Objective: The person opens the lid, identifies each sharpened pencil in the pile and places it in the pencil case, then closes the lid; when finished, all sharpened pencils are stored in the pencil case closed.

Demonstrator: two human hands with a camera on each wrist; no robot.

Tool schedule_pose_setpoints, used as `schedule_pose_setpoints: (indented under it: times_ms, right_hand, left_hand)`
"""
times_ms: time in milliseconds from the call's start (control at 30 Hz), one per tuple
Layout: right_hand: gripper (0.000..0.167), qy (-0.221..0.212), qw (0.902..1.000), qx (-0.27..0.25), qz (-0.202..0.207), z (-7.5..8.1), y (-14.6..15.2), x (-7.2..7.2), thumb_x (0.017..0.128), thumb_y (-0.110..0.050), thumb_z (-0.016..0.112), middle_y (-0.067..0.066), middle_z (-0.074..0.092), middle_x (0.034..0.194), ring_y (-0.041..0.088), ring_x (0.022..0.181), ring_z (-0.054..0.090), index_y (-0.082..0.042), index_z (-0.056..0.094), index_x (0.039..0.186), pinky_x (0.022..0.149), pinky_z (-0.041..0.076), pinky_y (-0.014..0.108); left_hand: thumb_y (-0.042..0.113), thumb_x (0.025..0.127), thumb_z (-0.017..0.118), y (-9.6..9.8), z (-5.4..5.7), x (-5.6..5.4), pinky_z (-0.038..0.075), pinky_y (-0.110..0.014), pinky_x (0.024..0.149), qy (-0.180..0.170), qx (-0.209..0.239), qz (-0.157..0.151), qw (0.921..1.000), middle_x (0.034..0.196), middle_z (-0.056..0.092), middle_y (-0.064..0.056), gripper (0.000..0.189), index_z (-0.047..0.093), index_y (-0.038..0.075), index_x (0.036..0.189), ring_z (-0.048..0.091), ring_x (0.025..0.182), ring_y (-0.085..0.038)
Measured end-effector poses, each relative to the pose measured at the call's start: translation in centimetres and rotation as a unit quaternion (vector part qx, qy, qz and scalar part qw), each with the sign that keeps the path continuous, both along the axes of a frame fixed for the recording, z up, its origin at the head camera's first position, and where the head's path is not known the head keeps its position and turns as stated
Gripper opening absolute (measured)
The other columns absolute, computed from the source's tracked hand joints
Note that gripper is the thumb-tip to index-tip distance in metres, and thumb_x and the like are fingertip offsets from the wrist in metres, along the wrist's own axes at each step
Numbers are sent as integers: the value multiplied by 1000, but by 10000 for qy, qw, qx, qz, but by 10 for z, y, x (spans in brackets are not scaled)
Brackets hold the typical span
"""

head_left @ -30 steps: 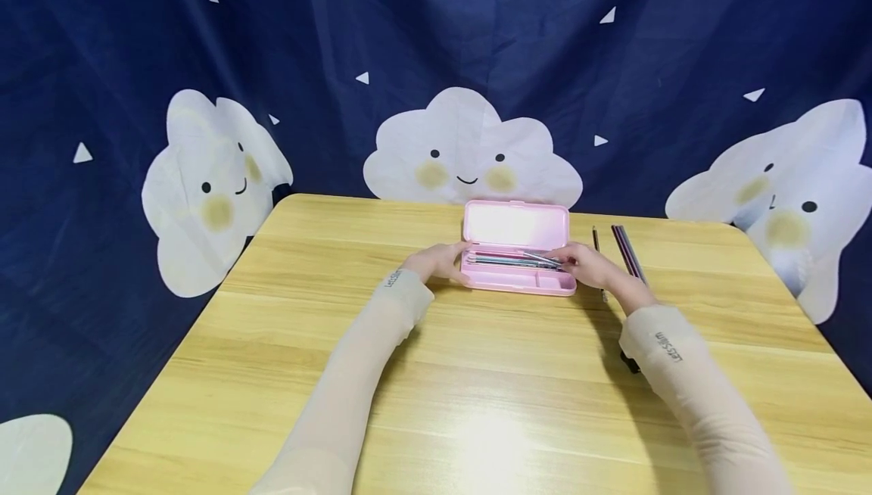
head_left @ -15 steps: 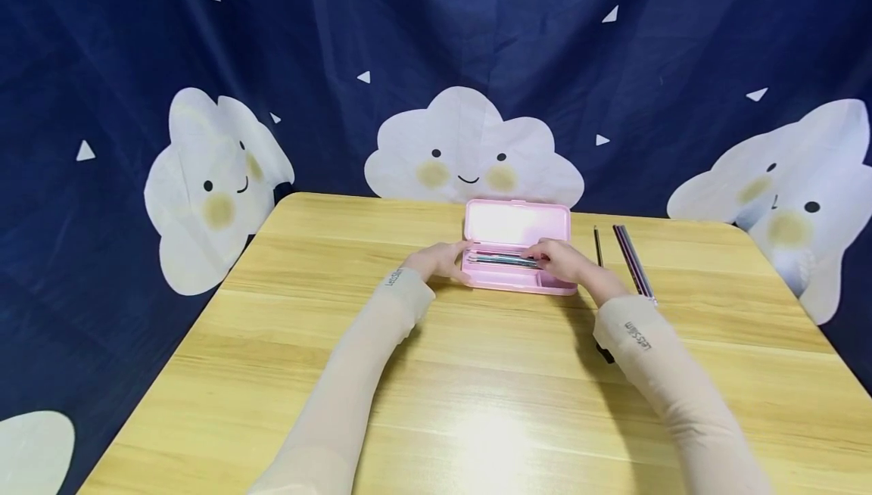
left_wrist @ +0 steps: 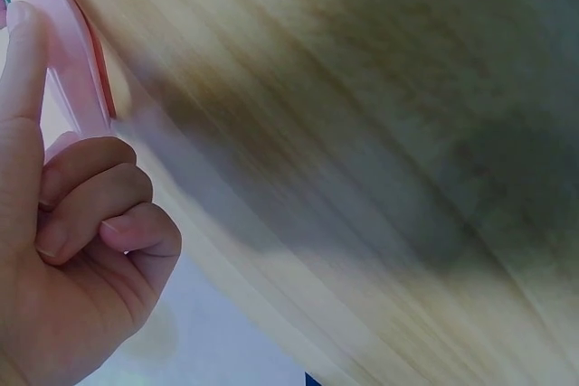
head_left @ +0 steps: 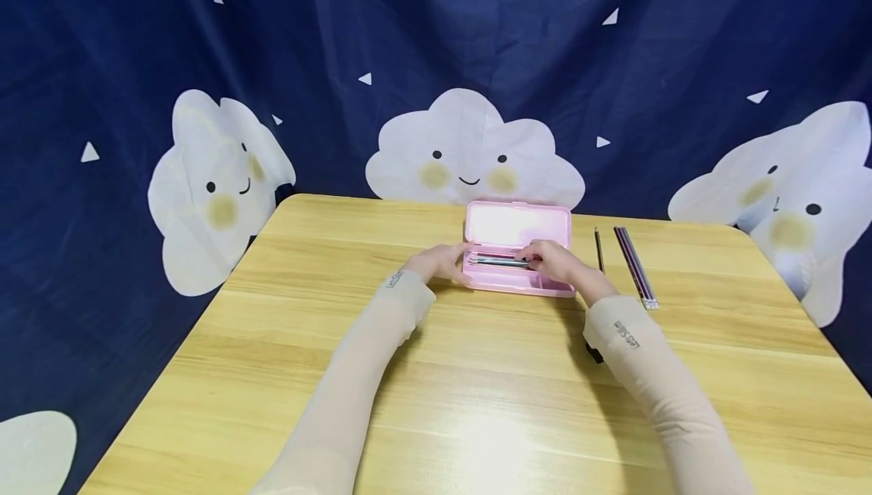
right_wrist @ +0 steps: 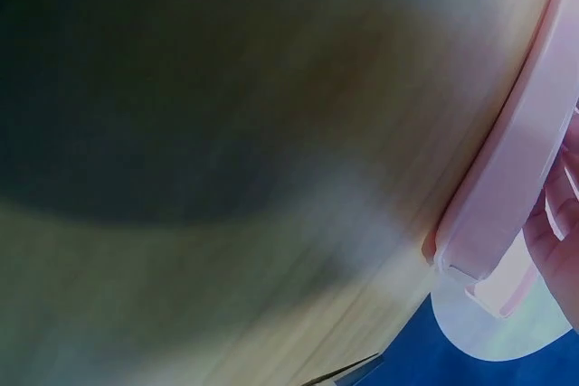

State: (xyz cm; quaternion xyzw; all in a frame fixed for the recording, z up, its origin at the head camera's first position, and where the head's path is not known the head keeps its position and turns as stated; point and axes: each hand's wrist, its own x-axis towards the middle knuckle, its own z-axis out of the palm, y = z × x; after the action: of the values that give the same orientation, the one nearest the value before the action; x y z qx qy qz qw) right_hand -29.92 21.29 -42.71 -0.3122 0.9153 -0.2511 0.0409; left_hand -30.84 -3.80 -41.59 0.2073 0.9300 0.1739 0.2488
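A pink pencil case [head_left: 500,278] lies with its lid [head_left: 518,224] raised near the far edge of the table. My left hand [head_left: 439,262] holds its left end, the thumb along the near side and the other fingers curled at the end, as the left wrist view shows. Several pencils [head_left: 496,260] lie lengthwise in the back compartment. Over their right part is my right hand [head_left: 550,260], its fingertips down among them inside the case. Whether those fingers pinch a pencil is hidden. In the right wrist view the fingers [right_wrist: 554,214] reach over the case's near wall.
To the right of the case a single dark pencil [head_left: 599,249] lies on the wooden table [head_left: 436,396], partly behind the right hand. Further right lies a bundle of several pencils [head_left: 636,268]. A blue curtain [head_left: 327,41] with white clouds hangs behind the table.
My right hand has moved left, further over the case. The tilted pencils it held there one second ago no longer show as tilted. My left hand stays at the case's left end.
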Motion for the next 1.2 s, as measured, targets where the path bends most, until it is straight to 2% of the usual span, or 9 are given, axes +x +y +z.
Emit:
schedule_pose_setpoints:
  times_ms: [133,267,433,533,767,1200]
  right_hand:
    - [24,-155,9999,-18,-43,1,0,0,80,12,55,20,64,95,32,91,58,5,67,99,87,47,45]
    - [25,-257,9996,-64,-57,3,0,-1,80,14,54,20,64,94,29,87,58,7,66,101,84,48,44]
    - [24,-38,9999,-131,-50,5,5,-2,80,13,54,19,66,91,31,88,59,9,65,100,84,49,45]
    - [23,61,9997,-217,-56,7,11,-1,79,14,54,20,66,90,33,88,60,10,64,99,83,48,47]
    - [21,-70,9992,-313,-256,12,30,4,81,11,54,20,64,90,29,82,56,11,63,101,78,48,46]
    - [22,-120,9977,-252,-611,15,61,14,82,9,55,15,61,81,22,74,50,10,63,103,71,45,38]
  left_hand:
    - [40,79,69,0,2,0,22,-38,111,-8,-29,10,10000,148,26,-10,89,15,26,147,27,134,-25]
    - [41,78,69,1,2,0,22,-37,111,-37,-35,15,10000,149,26,-10,90,14,26,147,27,134,-25]
    - [43,76,70,2,2,0,22,-37,111,-59,-6,29,10000,149,25,-10,92,15,25,147,26,135,-24]
    - [44,75,70,2,2,0,23,-37,111,-33,-7,21,10000,148,26,-11,93,15,25,147,27,134,-25]
    - [44,75,71,1,3,2,23,-38,111,-74,53,51,9999,148,26,-11,94,15,24,147,27,135,-26]
    - [43,76,70,1,0,0,23,-39,110,-35,38,60,10000,148,27,-13,92,15,24,147,28,134,-27]
